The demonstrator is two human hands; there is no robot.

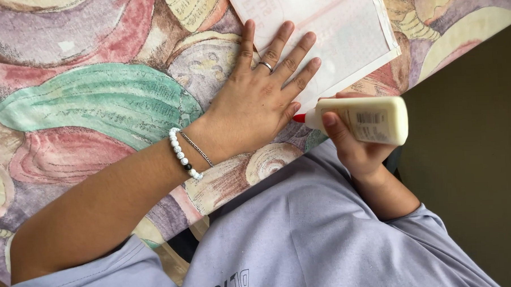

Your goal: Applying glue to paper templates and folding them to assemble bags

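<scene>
Glue bottle (359,120) sits nearest the body, at the desk edge, lying roughly sideways with its red nozzle tip aimed at the lower edge of the paper. Right hand (354,145) is clamped around it, thumb across the front and fingers wrapped behind, a grip that looks suited to squeezing. Bottle is cream-coloured soft plastic, rounded, with a printed label on its side. Below it, lavender T-shirt (304,232), smooth cotton-like weave, fills the near frame.

Left hand (262,95) lies flat just beyond, palm down, fingers spread and straight, gripping nothing. Fingertips press on the paper's near corner while the heel of the hand rests on the cloth; judged from the pose, this pins the sheet so it does not slide. A thin silver ring (266,65) on one finger; a bracelet (183,153) of white beads with one dark bead, plus a fine chain, at the wrist.

Paper (334,36) is white, thin, flat, with faint pale pink markings, set at an angle and running out of the top of the frame.

Desk (95,98) beneath is covered in a printed cloth, matte, with large shell and leaf shapes in green, rose, mauve and cream. Dark floor shows beyond the desk edge at right.
</scene>
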